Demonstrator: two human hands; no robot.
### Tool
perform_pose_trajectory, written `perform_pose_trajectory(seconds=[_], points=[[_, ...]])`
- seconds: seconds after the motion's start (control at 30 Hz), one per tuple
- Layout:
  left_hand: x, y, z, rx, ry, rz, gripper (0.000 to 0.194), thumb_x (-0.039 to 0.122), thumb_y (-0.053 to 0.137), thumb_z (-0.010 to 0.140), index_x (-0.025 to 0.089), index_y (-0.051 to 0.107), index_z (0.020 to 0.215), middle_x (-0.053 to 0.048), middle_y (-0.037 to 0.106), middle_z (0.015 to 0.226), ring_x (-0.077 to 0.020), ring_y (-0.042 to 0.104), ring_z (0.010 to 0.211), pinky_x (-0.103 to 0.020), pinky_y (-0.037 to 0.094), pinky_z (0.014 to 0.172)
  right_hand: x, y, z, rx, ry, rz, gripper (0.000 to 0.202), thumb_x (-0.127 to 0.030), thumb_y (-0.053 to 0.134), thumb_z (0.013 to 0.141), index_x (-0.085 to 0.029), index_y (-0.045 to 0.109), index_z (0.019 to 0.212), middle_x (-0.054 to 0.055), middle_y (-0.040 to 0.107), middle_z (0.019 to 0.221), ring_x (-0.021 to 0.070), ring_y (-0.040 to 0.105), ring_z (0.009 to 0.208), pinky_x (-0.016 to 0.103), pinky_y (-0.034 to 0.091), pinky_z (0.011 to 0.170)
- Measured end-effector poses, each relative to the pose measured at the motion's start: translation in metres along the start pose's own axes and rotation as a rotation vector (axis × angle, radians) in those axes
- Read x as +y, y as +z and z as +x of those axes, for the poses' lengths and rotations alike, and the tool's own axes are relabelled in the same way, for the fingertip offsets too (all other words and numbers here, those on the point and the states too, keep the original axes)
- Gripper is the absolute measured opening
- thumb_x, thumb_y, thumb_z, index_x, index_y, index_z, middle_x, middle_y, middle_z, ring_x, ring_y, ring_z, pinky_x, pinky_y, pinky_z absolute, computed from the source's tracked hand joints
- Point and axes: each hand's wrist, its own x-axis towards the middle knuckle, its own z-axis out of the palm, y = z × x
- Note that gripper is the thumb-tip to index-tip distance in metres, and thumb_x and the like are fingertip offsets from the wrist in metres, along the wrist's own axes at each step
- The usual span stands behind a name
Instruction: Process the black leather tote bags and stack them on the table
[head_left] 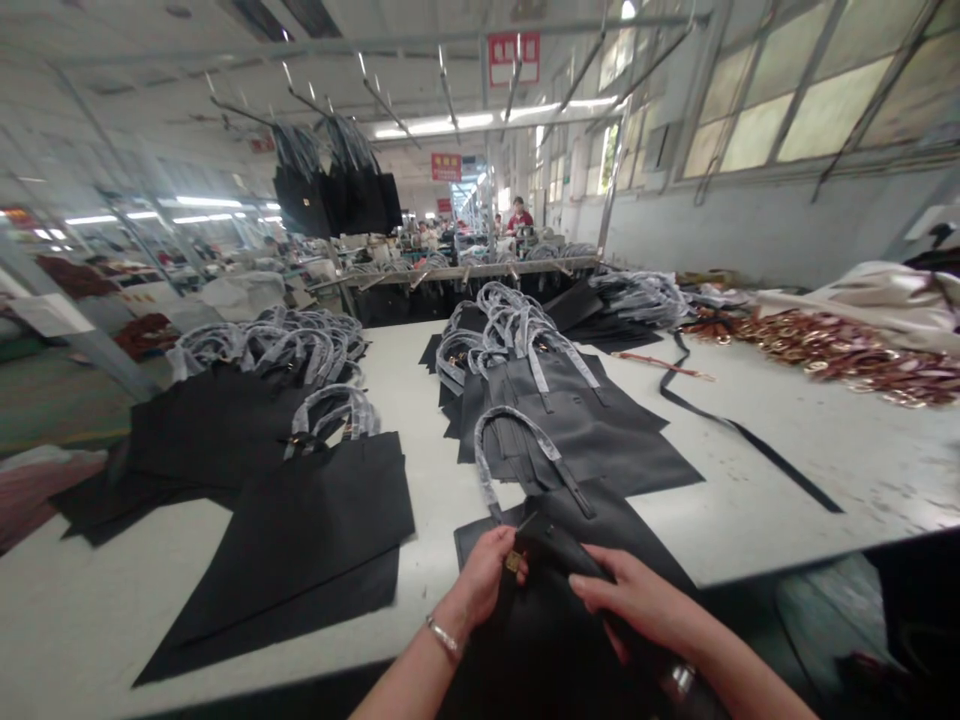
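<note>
My left hand (484,575) is closed on the upper edge of a black leather bag panel (544,640), at a small gold metal fitting (514,562). On the same panel's right side my right hand (637,595) grips a folded edge between thumb and fingers. Below the right hand a shiny metal piece (681,680) shows, too blurred to identify. Just beyond my hands lies another black panel (637,540) with a plastic-wrapped handle (541,440) arching up. Part of the held panel drops below the table edge, out of view.
Stacked black panels with wrapped handles lie at left (322,540) and centre (592,430) on the white table (780,420). A black strip (750,440) and piled brown straps (840,350) are at right. A metal rack (337,40) with hanging bags (360,200) stands behind. People work farther back.
</note>
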Motion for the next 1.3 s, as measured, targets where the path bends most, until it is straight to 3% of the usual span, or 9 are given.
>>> perform_pose_trajectory(seconds=[0.2, 0.4, 0.63, 0.83, 1.03, 1.2, 1.3], points=[[-0.001, 0.006, -0.004, 0.037, -0.1, -0.147, 0.017, 0.026, 0.063, 0.079, 0.012, 0.055, 0.074, 0.0, 0.054, 0.058, -0.0073, 0.047, 0.045, -0.018, 0.036, 0.043, 0.005, 0.001, 0.0, -0.009, 0.005, 0.009, 0.026, -0.04, 0.057, 0.087, -0.018, 0.059, 0.101, -0.006, 0.053, 0.066, 0.0071, 0.051, 0.036, 0.015, 0.04, 0.033], [-0.003, 0.02, -0.01, 0.047, -0.179, -0.26, 0.01, 0.018, 0.064, 0.077, 0.01, 0.06, 0.081, 0.0, 0.053, 0.064, -0.006, 0.047, 0.049, -0.02, 0.044, 0.051, 0.013, -0.011, 0.006, 0.212, -0.011, -0.089, 0.051, -0.05, 0.059, 0.083, -0.016, 0.052, 0.121, -0.006, 0.056, 0.059, 0.0107, 0.053, 0.034, 0.018, 0.041, 0.032], [-0.02, 0.033, -0.015, 0.128, 0.114, -0.086, 0.032, 0.018, 0.08, 0.059, 0.009, 0.064, 0.085, -0.005, 0.066, 0.073, -0.0116, 0.057, 0.059, -0.023, 0.048, 0.059, 0.022, -0.012, -0.03, 0.143, 0.09, -0.046, 0.068, -0.053, 0.06, 0.083, -0.016, 0.042, 0.137, -0.003, 0.061, 0.062, 0.0097, 0.052, 0.036, 0.017, 0.04, 0.034], [-0.026, 0.027, -0.013, 0.103, 0.168, 0.031, 0.03, 0.016, 0.077, 0.06, 0.01, 0.068, 0.088, -0.007, 0.069, 0.079, -0.0137, 0.06, 0.065, -0.02, 0.042, 0.054, 0.012, -0.001, -0.028, 0.057, 0.172, -0.013, 0.065, -0.051, 0.063, 0.081, -0.015, 0.046, 0.133, -0.005, 0.056, 0.063, 0.0081, 0.051, 0.035, 0.016, 0.038, 0.033], [-0.023, 0.028, -0.013, 0.132, 0.186, 0.003, 0.034, 0.01, 0.074, 0.056, 0.011, 0.07, 0.091, -0.009, 0.071, 0.084, -0.0164, 0.062, 0.074, -0.024, 0.046, 0.066, 0.013, -0.001, -0.009, 0.199, 0.067, -0.086, 0.066, -0.053, 0.058, 0.083, -0.015, 0.043, 0.135, -0.005, 0.056, 0.062, 0.0096, 0.052, 0.035, 0.018, 0.04, 0.035], [-0.026, 0.026, -0.012, 0.109, 0.218, 0.069, 0.031, 0.009, 0.066, 0.062, 0.011, 0.07, 0.092, -0.007, 0.07, 0.08, -0.0141, 0.06, 0.069, -0.022, 0.042, 0.059, 0.014, 0.0, -0.02, 0.066, 0.196, -0.035, 0.074, -0.057, 0.062, 0.077, -0.016, 0.044, 0.136, -0.004, 0.056, 0.062, 0.0099, 0.052, 0.035, 0.018, 0.039, 0.032], [-0.027, 0.027, -0.011, 0.126, 0.216, 0.154, 0.031, 0.005, 0.061, 0.059, 0.011, 0.07, 0.089, -0.005, 0.069, 0.078, -0.014, 0.058, 0.068, -0.021, 0.04, 0.056, 0.013, 0.004, -0.016, 0.086, 0.156, -0.046, 0.072, -0.055, 0.062, 0.078, -0.015, 0.045, 0.136, -0.004, 0.057, 0.062, 0.0099, 0.052, 0.035, 0.018, 0.038, 0.033]])
